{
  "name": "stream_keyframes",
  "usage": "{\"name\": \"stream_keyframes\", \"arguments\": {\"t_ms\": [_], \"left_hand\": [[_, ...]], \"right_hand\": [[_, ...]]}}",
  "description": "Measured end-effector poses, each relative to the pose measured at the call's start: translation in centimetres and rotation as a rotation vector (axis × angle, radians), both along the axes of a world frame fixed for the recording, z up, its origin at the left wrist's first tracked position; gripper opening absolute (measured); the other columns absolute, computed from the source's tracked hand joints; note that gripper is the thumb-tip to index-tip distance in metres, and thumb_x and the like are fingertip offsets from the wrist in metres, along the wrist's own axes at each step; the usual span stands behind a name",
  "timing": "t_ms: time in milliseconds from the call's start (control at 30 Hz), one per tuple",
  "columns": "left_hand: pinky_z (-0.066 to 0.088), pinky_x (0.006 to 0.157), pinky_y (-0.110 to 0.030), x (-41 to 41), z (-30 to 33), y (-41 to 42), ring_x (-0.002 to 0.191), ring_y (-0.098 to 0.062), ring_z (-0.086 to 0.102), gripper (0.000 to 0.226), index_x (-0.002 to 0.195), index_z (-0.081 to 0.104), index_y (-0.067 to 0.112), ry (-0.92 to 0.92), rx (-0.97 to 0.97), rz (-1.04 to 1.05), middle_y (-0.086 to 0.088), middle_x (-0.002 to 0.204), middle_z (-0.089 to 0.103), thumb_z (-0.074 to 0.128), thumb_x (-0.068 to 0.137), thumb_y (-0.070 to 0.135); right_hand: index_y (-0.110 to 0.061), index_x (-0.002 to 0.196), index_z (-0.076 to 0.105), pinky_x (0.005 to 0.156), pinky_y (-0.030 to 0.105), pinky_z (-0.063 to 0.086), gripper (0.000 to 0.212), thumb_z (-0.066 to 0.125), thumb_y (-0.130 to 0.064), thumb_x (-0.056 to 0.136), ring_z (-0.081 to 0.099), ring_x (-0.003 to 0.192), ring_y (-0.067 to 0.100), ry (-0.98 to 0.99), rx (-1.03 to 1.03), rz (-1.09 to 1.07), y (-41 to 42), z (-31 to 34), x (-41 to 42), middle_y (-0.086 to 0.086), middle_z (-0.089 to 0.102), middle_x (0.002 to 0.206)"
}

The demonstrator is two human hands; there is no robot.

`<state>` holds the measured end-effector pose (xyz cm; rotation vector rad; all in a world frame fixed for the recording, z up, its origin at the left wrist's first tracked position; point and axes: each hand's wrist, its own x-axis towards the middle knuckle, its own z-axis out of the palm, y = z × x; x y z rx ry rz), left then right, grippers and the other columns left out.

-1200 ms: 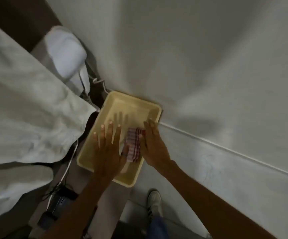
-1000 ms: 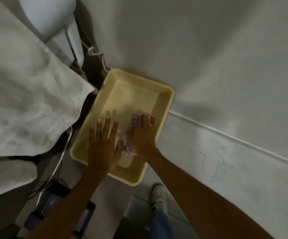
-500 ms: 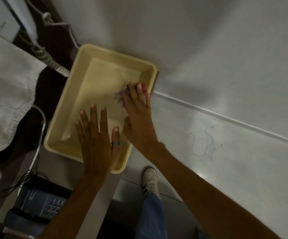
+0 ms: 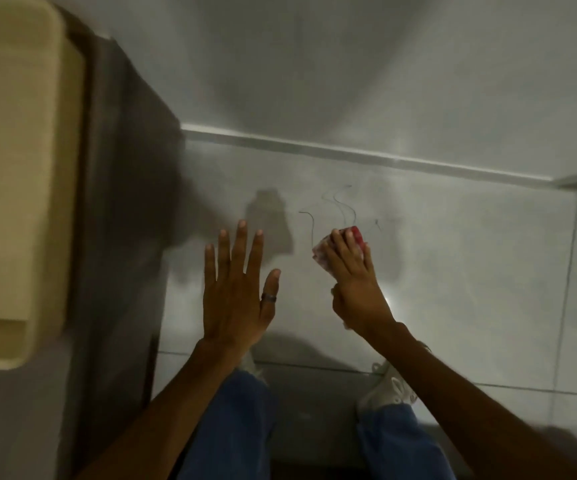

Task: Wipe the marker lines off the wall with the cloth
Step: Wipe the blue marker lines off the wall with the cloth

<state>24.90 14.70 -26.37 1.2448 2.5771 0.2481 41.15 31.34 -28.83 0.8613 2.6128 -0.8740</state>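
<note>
While the right hand (image 4: 353,282) clamps the cloth (image 4: 325,252) against marker lines (image 4: 340,206), left fingers (image 4: 238,251) spread (empty).

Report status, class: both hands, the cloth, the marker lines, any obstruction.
Left hand open, fingers spread, empty. Right hand pressing checked cloth to wall tile. Marker lines unwiped, just above the cloth. Nothing in the way.
</note>
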Motion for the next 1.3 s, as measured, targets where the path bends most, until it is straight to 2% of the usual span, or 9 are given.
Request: {"name": "stream_keyframes", "arguments": {"t_ms": [400, 533, 600, 700, 867, 967, 1067, 1167, 1300], "left_hand": [[0.006, 0.136, -0.059, 4.2, -25.7, 4.4, 0.168, -0.041, 0.006, 0.071, 0.172, 0.024, 0.013, 0.016, -0.065, -0.009, -0.017, 0.181, 0.014, 0.034, 0.111, 0.048], [0.005, 0.136, -0.061, 3.7, -30.6, 4.5, 0.168, -0.043, 0.004, 0.071, 0.173, 0.022, 0.013, -0.006, -0.077, 0.014, -0.016, 0.182, 0.011, 0.032, 0.112, 0.048], [0.005, 0.137, -0.06, 3.9, -32.0, 4.2, 0.169, -0.041, 0.004, 0.071, 0.174, 0.018, 0.017, 0.025, -0.061, 0.033, -0.014, 0.182, 0.009, 0.03, 0.112, 0.05], [0.009, 0.136, -0.058, 4.0, -33.4, 3.7, 0.168, -0.039, 0.013, 0.069, 0.173, 0.023, 0.02, 0.129, 0.023, 0.044, -0.012, 0.181, 0.017, 0.034, 0.111, 0.051], [0.01, 0.136, -0.055, 3.6, -34.1, 3.4, 0.168, -0.036, 0.016, 0.068, 0.172, 0.025, 0.024, 0.165, 0.089, 0.046, -0.01, 0.181, 0.021, 0.035, 0.111, 0.052], [0.009, 0.136, -0.055, 3.6, -34.2, 3.5, 0.167, -0.037, 0.017, 0.068, 0.172, 0.026, 0.023, 0.169, 0.099, 0.037, -0.011, 0.18, 0.022, 0.032, 0.111, 0.054], [0.01, 0.136, -0.055, 3.6, -34.1, 3.4, 0.167, -0.038, 0.017, 0.069, 0.172, 0.025, 0.022, 0.165, 0.083, 0.043, -0.011, 0.18, 0.021, 0.029, 0.111, 0.055], [0.012, 0.136, -0.056, 3.7, -34.0, 3.6, 0.167, -0.038, 0.019, 0.069, 0.171, 0.028, 0.021, 0.156, 0.092, 0.049, -0.012, 0.18, 0.022, 0.03, 0.111, 0.055], [0.012, 0.135, -0.057, 3.8, -33.8, 3.6, 0.166, -0.04, 0.02, 0.069, 0.171, 0.03, 0.019, 0.132, 0.109, 0.06, -0.013, 0.18, 0.024, 0.038, 0.109, 0.051]], "right_hand": [[-0.008, 0.166, 0.028, 0.136, 0.055, -0.003, 0.083, 0.054, 0.009, 0.09, -0.009, 0.164, 0.032, 0.066, 0.097, -0.06, 5.5, -22.0, 6.8, 0.017, 0.011, 0.178], [-0.011, 0.168, 0.021, 0.136, 0.058, 0.004, 0.073, 0.041, -0.031, 0.1, 0.001, 0.167, 0.032, 0.041, 0.138, 0.082, 5.4, -26.7, 8.0, 0.015, 0.011, 0.178], [-0.013, 0.169, 0.015, 0.136, 0.056, 0.005, 0.074, 0.026, -0.05, 0.105, 0.003, 0.167, 0.027, 0.031, 0.247, 0.149, 5.2, -28.2, 8.6, 0.012, 0.008, 0.179], [-0.015, 0.169, 0.019, 0.135, 0.058, 0.01, 0.068, 0.023, -0.048, 0.109, 0.009, 0.167, 0.027, 0.094, 0.39, 0.217, 7.1, -29.6, 9.4, 0.01, 0.016, 0.179], [-0.017, 0.169, 0.015, 0.136, 0.058, 0.003, 0.068, 0.02, -0.05, 0.11, 0.006, 0.167, 0.029, -0.043, 0.409, -0.337, 10.7, -28.9, 7.3, 0.012, 0.013, 0.179], [-0.016, 0.169, 0.017, 0.136, 0.056, 0.003, 0.069, 0.024, -0.051, 0.11, 0.008, 0.167, 0.03, -0.026, 0.413, -0.146, 11.1, -28.7, 7.5, 0.012, 0.015, 0.179], [-0.015, 0.169, 0.019, 0.136, 0.055, 0.003, 0.069, 0.024, -0.049, 0.11, 0.01, 0.167, 0.032, -0.061, 0.41, -0.266, 11.8, -28.1, 7.7, 0.014, 0.016, 0.178], [-0.014, 0.168, 0.021, 0.136, 0.057, 0.006, 0.07, 0.023, -0.051, 0.108, 0.011, 0.166, 0.032, -0.038, 0.424, -0.089, 11.6, -28.4, 8.0, 0.014, 0.018, 0.178], [-0.013, 0.168, 0.021, 0.136, 0.056, 0.007, 0.07, 0.026, -0.049, 0.109, 0.012, 0.166, 0.033, -0.034, 0.428, -0.25, 11.1, -28.1, 8.1, 0.015, 0.019, 0.177]]}}
